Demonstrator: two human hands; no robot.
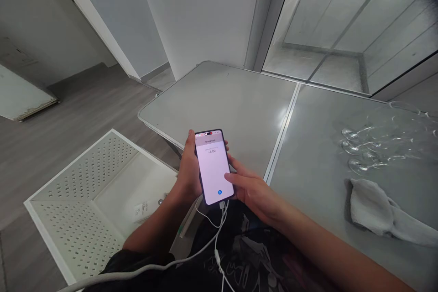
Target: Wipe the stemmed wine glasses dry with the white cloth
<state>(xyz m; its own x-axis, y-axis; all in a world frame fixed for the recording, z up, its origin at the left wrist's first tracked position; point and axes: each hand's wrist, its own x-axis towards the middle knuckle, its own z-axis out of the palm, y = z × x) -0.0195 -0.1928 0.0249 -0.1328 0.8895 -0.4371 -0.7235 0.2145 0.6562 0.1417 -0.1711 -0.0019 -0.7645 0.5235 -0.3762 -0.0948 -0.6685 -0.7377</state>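
Observation:
A smartphone (214, 169) with a lit, pale screen is held upright in front of my body. My left hand (189, 169) wraps its left edge, thumb along the side and fingertips showing past the right edge. At the lower right, my right hand (248, 187) grips the phone too, its thumb over the screen's right edge. The display shows a price line, "¥6.00", and a blue round button near the bottom. White cables (221, 223) run down from the phone's lower end across my lap.
A grey folding table (232, 96) stands ahead and to the right. Several clear stemmed glasses (359, 148) lie on it, with a white cloth (371, 205) nearer me. A white perforated basket (78, 169) sits at lower left. A glass-paned door (328, 32) is behind the table.

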